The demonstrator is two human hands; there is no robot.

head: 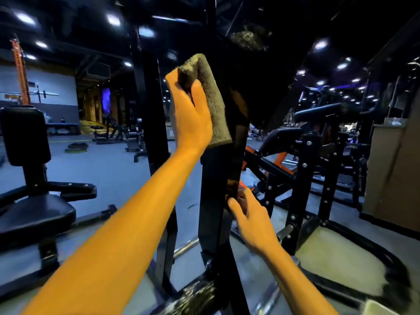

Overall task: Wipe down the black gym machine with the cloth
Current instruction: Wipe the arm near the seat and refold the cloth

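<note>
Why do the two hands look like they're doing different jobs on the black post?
The left hand is raised high and presses a fuzzy grey-brown cloth against the glossy black upright post of the machine; the right hand is lower and holds no cloth. The left hand's palm lies flat over the cloth; the right hand's fingers curl around the post's edge. Both touch the same post.

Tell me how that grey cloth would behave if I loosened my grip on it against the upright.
The cloth looks soft and floppy: it bends around the left hand. Its fuzzy pile probably grips the glossy black post rather than sliding freely. It seems light, so it would likely just drop.
</note>
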